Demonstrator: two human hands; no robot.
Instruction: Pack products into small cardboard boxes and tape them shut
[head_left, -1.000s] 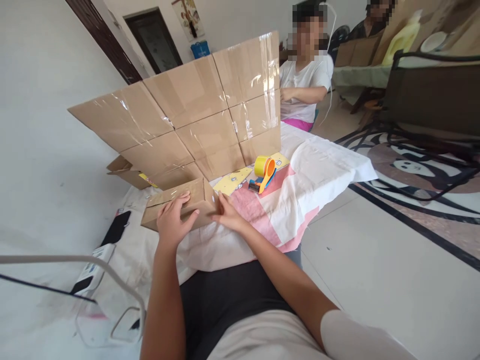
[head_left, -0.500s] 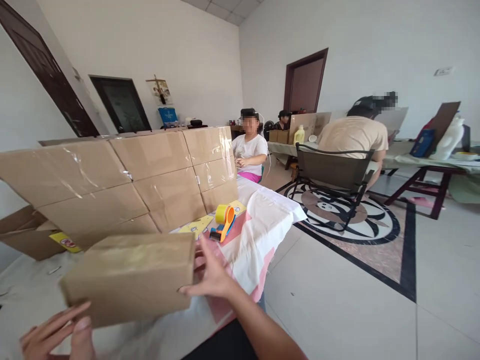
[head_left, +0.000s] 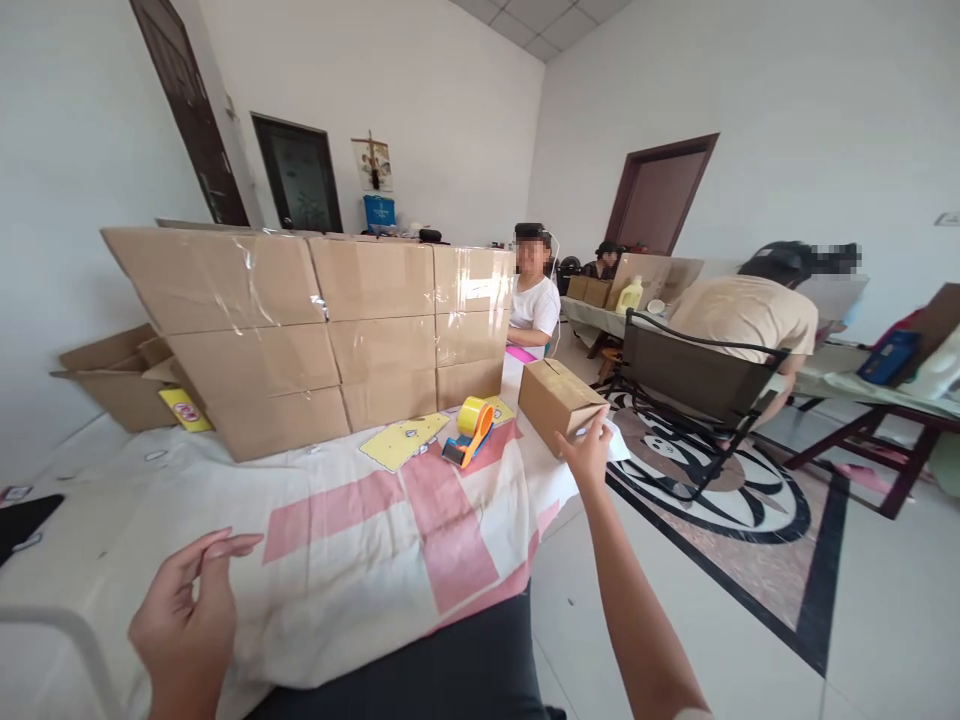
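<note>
My right hand reaches far forward and grips the near end of a small closed cardboard box at the table's right edge. Its thumb is on the left side and its fingers are at the near right corner. My left hand hovers empty over the near left of the cloth, fingers loosely curved and thumb close to them. Between the hands and the stacked cardboard boxes lies an orange and blue tape dispenser with a yellow roll.
A patterned cloth covers the table. An open carton stands at the left, a yellow packet beside it. One person sits beyond the stack; another bends forward in a chair at the right.
The cardboard box has gone from in front of me to the table's right edge in my right hand. My left hand has come off it. The view has shifted left.
</note>
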